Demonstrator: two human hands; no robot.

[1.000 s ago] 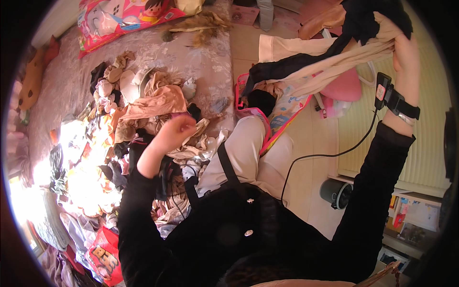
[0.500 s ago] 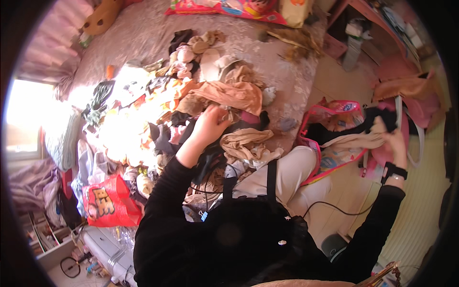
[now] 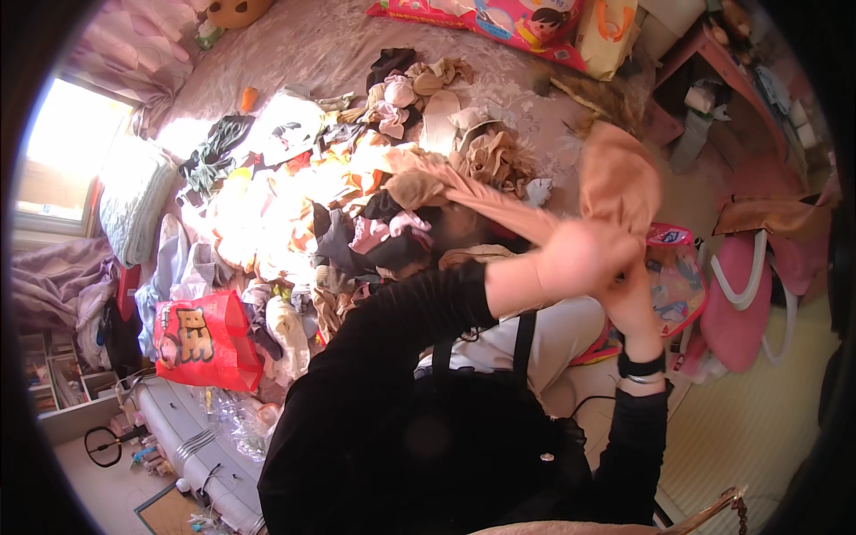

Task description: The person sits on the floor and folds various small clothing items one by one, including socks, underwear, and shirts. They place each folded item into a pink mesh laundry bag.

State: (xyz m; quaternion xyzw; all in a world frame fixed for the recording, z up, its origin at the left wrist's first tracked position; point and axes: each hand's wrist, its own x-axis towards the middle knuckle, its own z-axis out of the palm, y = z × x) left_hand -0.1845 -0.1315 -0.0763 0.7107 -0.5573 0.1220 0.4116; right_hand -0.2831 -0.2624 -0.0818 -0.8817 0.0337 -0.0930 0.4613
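Note:
My left hand (image 3: 571,260) and my right hand (image 3: 629,290) meet in front of my right knee, both closed on a pair of peach-coloured tights (image 3: 620,174). One part of the tights bunches up above my hands; a long leg trails left toward the heap. My fingers are blurred and partly hide one another. The heap of clothes (image 3: 352,236) on the bed holds tan, black, white and pink pieces, part of it washed out by sunlight. Just behind my hands stands a pink-edged clear bag (image 3: 679,276), mostly hidden by them.
The patterned bedspread (image 3: 312,58) bears a colourful package (image 3: 508,27) and a paper bag (image 3: 606,40) at the far side. A red plastic bag (image 3: 209,343) and grey case (image 3: 192,441) lie at left. Pink bags with white handles (image 3: 747,285) stand at right.
My left hand has moved right, off the heap, with the peach tights. My right hand has come left from the clear bag and joined it; the beige and black cloth there is no longer in it.

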